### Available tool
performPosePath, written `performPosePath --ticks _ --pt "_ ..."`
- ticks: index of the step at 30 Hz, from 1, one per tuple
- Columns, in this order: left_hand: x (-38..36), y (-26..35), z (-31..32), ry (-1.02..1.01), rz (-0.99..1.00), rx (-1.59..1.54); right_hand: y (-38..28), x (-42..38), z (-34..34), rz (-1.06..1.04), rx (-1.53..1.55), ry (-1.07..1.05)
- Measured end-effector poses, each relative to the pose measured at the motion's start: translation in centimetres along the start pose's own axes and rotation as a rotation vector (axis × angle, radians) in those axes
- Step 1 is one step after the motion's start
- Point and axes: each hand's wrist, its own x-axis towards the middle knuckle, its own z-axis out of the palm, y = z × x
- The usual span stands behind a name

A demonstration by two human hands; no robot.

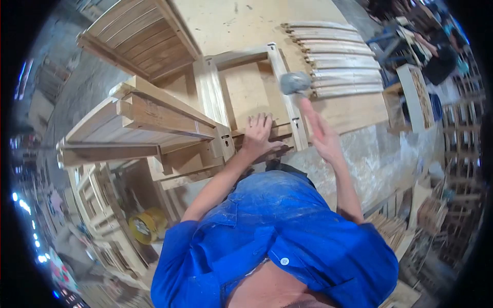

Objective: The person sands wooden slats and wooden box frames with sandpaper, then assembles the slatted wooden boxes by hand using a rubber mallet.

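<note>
On the workbench in front of me lies a rectangular wooden frame [280,72] with mortise slots at its rail ends. My left hand [258,134] is at its near rail, fingers over the far side and thumb toward me, holding it. A mallet [295,82] with a grey, blurred head is in my right hand [326,145], which is wrapped round the reddish handle. In this view the mallet head overlaps the frame's right rail. Left of the frame, a slatted wooden panel [108,120] with thick posts leans up close to my left forearm.
Several slim wooden slats [344,61] lie in a row on the bench's right side. Another slatted panel [149,43] stands at the back left. A yellow bucket [147,226] sits low on the left. Stacked wooden frames line the right, where a person [439,54] works.
</note>
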Motion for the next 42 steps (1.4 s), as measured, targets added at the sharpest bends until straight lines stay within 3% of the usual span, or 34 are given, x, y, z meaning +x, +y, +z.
performPosePath --ticks 2,4,5,6,9,13,14,16,18,19,20,22,23,25,27,29,31,33,34,37,39,42 --pt "1.0 0.4 3.1 -0.206 -0.071 0.133 3.9 0.2 -3.0 -0.051 -0.07 0.006" --pt "0.9 0.3 4.2 -0.264 -0.099 0.105 6.6 0.0 -4.3 -0.067 -0.127 -0.026" --pt "1.2 0.1 4.4 -0.323 -0.084 0.069 7.0 0.1 -4.9 0.045 -0.222 -0.074" --pt "1.3 0.0 4.0 -0.264 -0.07 0.086 7.4 0.0 -5.4 0.155 -0.32 -0.113" --pt "2.8 0.7 0.4 -0.18 -0.074 -0.022 10.9 -1.3 -4.8 0.015 -0.254 -0.085" --pt "6.6 1.9 -10.9 0.112 -0.148 -0.297 15.3 0.7 -0.6 -0.15 -0.194 -0.072" --pt "7.1 2.0 -13.8 0.085 -0.259 -0.367 16.0 1.7 0.9 0.08 -0.006 -0.176" --pt "7.0 2.3 -17.5 0.256 -0.292 -0.436 13.3 3.7 3.3 0.116 -0.006 -0.208" --pt "6.2 2.6 -20.3 0.526 -0.239 -0.499 11.0 6.0 4.9 -0.232 -0.234 -0.075" --pt "5.3 2.9 -21.4 0.551 -0.24 -0.477 9.9 8.0 5.6 -0.263 -0.226 -0.075" --pt "4.2 3.3 -22.6 0.524 -0.156 -0.165 8.6 10.5 6.7 -0.344 -0.097 -0.028" --pt "2.0 4.3 -25.6 0.487 -0.088 0.162 0.2 13.3 6.7 -0.112 0.689 -0.192" --pt "0.9 5.0 -27.4 0.636 -0.286 -0.377 -4.7 13.8 5.3 0.239 1.317 -0.404" --pt "0.5 5.4 -30.4 0.95 -0.387 -1.086 -13.4 15.6 4.4 0.126 1.578 -0.492" --pt "1.2 4.5 -34.5 1.242 -0.286 -1.177 -20.3 17.4 2.9 -0.164 1.534 -0.491" --pt "1.1 4.4 -39.4 1.314 -0.311 -1.165 -24.7 19.6 1.9 -0.108 1.417 -0.483" --pt "-0.3 2.1 -42.3 1.284 -0.337 -1.212 -29.7 21.5 1.5 -0.228 1.322 -0.577" --pt "-2.0 -1.3 -43.5 1.296 -0.589 -0.936 -33.3 23.6 2.6 -0.222 1.366 -0.558" --pt "-2.6 -1.0 -44.2 1.109 -0.636 -0.944 -34.6 24.8 3.4 -0.223 1.37 -0.555" --pt "-5.1 -5.2 -44.3 0.82 -0.707 -1.121 -37.0 26.9 5.5 -0.201 1.3 -0.585" --pt "-5.3 -7.2 -43.9 0.894 -0.775 -1.139 -37.6 27.5 7.4 -0.136 1.218 -0.549" --pt "-5.9 -9.4 -43.2 0.819 -0.906 -1.204 -37.4 28.3 9.4 -0.132 1.128 -0.513"
